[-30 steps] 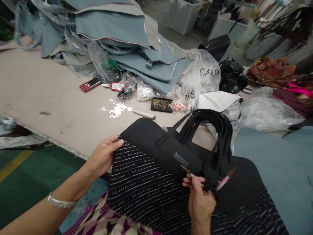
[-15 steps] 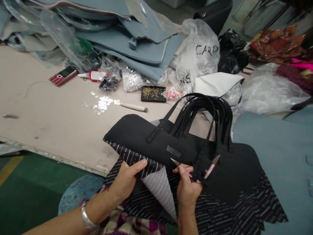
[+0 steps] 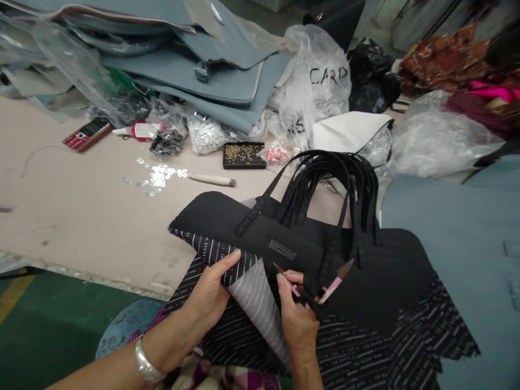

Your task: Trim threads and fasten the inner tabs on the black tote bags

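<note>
A stack of black bag panels point(image 3: 390, 281) with several black strap handles point(image 3: 368, 189) lies across the table edge and my lap. Black lining fabric point(image 3: 349, 346) with white printed lines hangs from the panels, one corner folded back to its grey underside point(image 3: 258, 303). My left hand point(image 3: 209, 295) is closed on the lining of the top panel, thumb on top, beside a silver bangle. My right hand point(image 3: 298, 311) is closed around pink-handled scissors point(image 3: 331, 291), whose two pointed blades are spread wide over the panel. A small label patch point(image 3: 283, 249) sits just above them.
Round silver discs point(image 3: 160, 176), a white stick-like tool point(image 3: 213, 179), a black tray of small gold pieces point(image 3: 244, 155) and a red phone point(image 3: 87, 134) lie on the table point(image 3: 81, 211). Blue-grey bags point(image 3: 182, 70) and plastic bags point(image 3: 320, 81) are behind. A blue stool point(image 3: 125, 325) stands below.
The whole view has shifted, with most things now slightly further left. Both hands keep their holds; my right hand and the scissors have turned a little over the panel.
</note>
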`<state>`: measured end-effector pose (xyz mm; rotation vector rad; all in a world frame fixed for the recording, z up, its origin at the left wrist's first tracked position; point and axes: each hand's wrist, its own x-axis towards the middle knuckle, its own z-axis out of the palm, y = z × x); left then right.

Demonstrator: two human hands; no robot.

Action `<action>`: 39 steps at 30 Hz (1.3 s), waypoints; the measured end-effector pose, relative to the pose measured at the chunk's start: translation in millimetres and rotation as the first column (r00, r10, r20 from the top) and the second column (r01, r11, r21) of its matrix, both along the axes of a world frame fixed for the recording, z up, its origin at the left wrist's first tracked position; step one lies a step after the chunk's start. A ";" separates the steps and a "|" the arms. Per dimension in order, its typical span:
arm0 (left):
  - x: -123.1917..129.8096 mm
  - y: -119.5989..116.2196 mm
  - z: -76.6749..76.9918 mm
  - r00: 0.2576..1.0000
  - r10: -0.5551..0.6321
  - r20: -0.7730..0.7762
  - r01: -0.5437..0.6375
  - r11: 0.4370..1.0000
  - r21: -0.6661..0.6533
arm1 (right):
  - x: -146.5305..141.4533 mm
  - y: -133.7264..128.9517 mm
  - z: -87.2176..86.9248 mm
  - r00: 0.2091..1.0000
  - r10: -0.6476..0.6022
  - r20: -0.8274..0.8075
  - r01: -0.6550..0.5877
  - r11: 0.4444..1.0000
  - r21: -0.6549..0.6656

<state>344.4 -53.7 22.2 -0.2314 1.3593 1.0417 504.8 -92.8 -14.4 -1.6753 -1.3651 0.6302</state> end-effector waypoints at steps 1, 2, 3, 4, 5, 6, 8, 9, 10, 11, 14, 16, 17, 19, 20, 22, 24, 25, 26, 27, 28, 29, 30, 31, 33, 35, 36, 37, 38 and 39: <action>1.5 1.6 -2.7 1.000 -0.017 0.005 0.017 1.000 -0.001 | 1.2 -0.2 -1.0 1.000 -0.005 -0.001 0.005 1.000 -0.007; 2.0 2.9 -5.1 0.999 -0.033 0.011 0.034 0.999 -0.012 | 2.6 -0.6 -1.8 1.000 -0.017 -0.022 0.017 1.000 -0.010; 1.8 3.6 -7.0 0.998 -0.051 0.026 0.051 0.998 -0.028 | 3.9 -1.1 -2.4 0.997 -0.042 -0.065 0.042 0.999 -0.008; 1.0 3.8 -8.6 0.997 -0.066 0.049 0.068 0.997 -0.047 | 5.0 -1.8 -2.5 0.990 -0.075 -0.123 0.075 0.997 -0.005; -0.2 3.5 -10.0 0.994 -0.076 0.078 0.081 0.994 -0.069 | 5.8 -2.6 -2.1 0.977 -0.108 -0.183 0.109 0.994 -0.002; -1.5 2.6 -11.3 0.990 -0.082 0.114 0.092 0.992 -0.082 | 6.3 -3.7 -1.3 0.963 -0.129 -0.234 0.133 0.991 -0.001; -4.3 -0.2 -14.1 0.980 -0.086 0.179 0.102 0.992 -0.080 | 6.1 -6.8 0.9 0.947 -0.152 -0.283 0.159 0.987 0.002; -5.6 -2.0 -15.6 0.975 -0.090 0.203 0.106 0.992 -0.071 | 5.6 -8.8 1.8 0.947 -0.151 -0.285 0.158 0.987 0.003; -6.8 -3.9 -17.1 0.971 -0.092 0.222 0.108 0.992 -0.059 | 4.8 -11.1 2.3 0.948 -0.143 -0.285 0.151 0.989 0.003; -7.9 -5.6 -18.7 0.968 -0.094 0.234 0.108 0.993 -0.049 | 3.8 -13.5 2.3 0.949 -0.138 -0.283 0.146 0.989 0.008; -10.4 -9.4 -23.2 0.964 -0.097 0.248 0.107 0.994 -0.030 | 0.4 -20.7 -0.3 0.962 -0.110 -0.250 0.118 0.993 0.017; -11.6 -10.4 -25.8 0.961 -0.098 0.259 0.108 0.994 -0.026 | -1.8 -24.6 -2.1 0.969 -0.089 -0.229 0.095 0.995 0.015; -12.2 -10.6 -27.1 0.958 -0.094 0.271 0.106 0.994 -0.029 | -2.5 -26.0 -2.5 0.970 -0.082 -0.230 0.087 0.996 0.012; -13.4 -11.0 -29.6 0.946 -0.084 0.314 0.104 0.994 -0.046 | -2.8 -28.0 -2.5 0.967 -0.081 -0.242 0.085 0.996 0.005; -14.2 -11.5 -30.9 0.936 -0.080 0.344 0.106 0.993 -0.058 | -2.5 -28.5 -2.3 0.966 -0.092 -0.243 0.095 0.995 0.002; -16.5 -13.1 -33.4 0.915 -0.079 0.395 0.117 0.991 -0.072 | -1.2 -28.6 -2.5 0.962 -0.125 -0.242 0.126 0.992 -0.010; -20.2 -15.9 -35.5 0.902 -0.098 0.420 0.136 0.989 -0.064 | -0.8 -27.1 -3.2 0.952 -0.148 -0.267 0.148 0.989 -0.020; -22.6 -17.7 -36.2 0.897 -0.123 0.424 0.158 0.986 -0.050 | -1.7 -25.8 -3.3 0.940 -0.155 -0.304 0.154 0.988 -0.025; -25.4 -19.5 -36.7 0.893 -0.157 0.422 0.187 0.982 -0.031 | -3.4 -24.4 -2.9 0.918 -0.161 -0.362 0.158 0.987 -0.037; -28.5 -21.4 -36.8 0.886 -0.198 0.420 0.220 0.975 -0.005 | -6.1 -23.0 -1.8 0.882 -0.172 -0.438 0.165 0.985 -0.055; -31.8 -23.3 -36.6 0.875 -0.238 0.422 0.250 0.968 0.026 | -9.6 -22.1 -0.1 0.827 -0.187 -0.531 0.171 0.982 -0.080; -34.9 -24.9 -36.0 0.862 -0.271 0.429 0.272 0.961 0.061 | -13.8 -22.0 2.2 0.750 -0.206 -0.629 0.173 0.978 -0.114; -37.7 -26.1 -35.1 0.850 -0.289 0.441 0.278 0.956 0.091 | -18.5 -23.0 4.9 0.662 -0.215 -0.718 0.160 0.976 -0.145; -39.7 -26.9 -33.6 0.844 -0.286 0.454 0.265 0.958 0.110 | -23.5 -25.4 7.5 0.580 -0.210 -0.787 0.125 0.978 -0.168; -40.3 -27.0 -29.2 0.868 -0.217 0.446 0.198 0.976 0.090 | -34.4 -34.5 11.7 0.470 -0.180 -0.864 0.023 0.981 -0.192; -35.6 -25.2 -23.1 0.929 -0.102 0.356 0.103 0.995 0.017 | -46.3 -48.3 13.3 0.458 -0.153 -0.876 -0.067 0.976 -0.206; -31.6 -23.7 -19.6 0.955 -0.065 0.291 0.075 0.997 -0.023 | -52.5 -56.2 13.2 0.489 -0.139 -0.861 -0.092 0.974 -0.209; -26.8 -21.9 -16.3 0.972 -0.061 0.228 0.076 0.995 -0.057 | -58.5 -63.9 12.7 0.537 -0.125 -0.834 -0.102 0.972 -0.211; -21.7 -19.8 -13.4 0.981 -0.089 0.173 0.105 0.991 -0.084 | -63.6 -70.9 11.8 0.596 -0.106 -0.796 -0.104 0.973 -0.207; -16.8 -17.5 -11.1 0.983 -0.133 0.124 0.146 0.984 -0.103 | -67.4 -76.7 10.9 0.657 -0.082 -0.750 -0.106 0.974 -0.199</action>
